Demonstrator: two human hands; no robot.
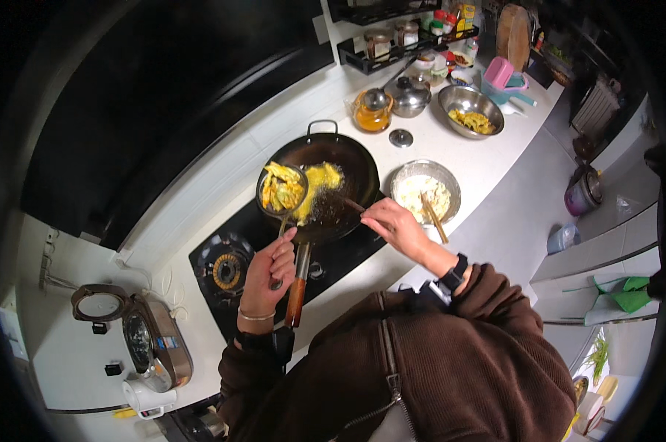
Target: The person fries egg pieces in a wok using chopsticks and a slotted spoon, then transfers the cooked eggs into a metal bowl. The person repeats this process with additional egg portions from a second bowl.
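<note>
My left hand (270, 264) grips the handle of a round strainer (283, 222), whose bowl is over the left side of a dark wok (360, 160). Yellow fried pieces (282, 188) fill the strainer. Beside it in the wok, more yellow battered food (322, 179) lies in bubbling oil. My right hand (391, 222) pinches brown chopsticks (352, 205) that reach over the wok's right side. Below the wok, its wooden handle (296, 301) points towards me. Right of the wok stands a metal bowl (455, 188) of pale batter, with wooden chopsticks (435, 221) leaning in it.
A second burner (227, 269) is left of the wok. Behind the batter bowl are a steel bowl (449, 102) of fried food, a glass teapot (372, 119), a loose lid (401, 138) and a lidded pot (411, 99). An open rice cooker (164, 345) stands at the left.
</note>
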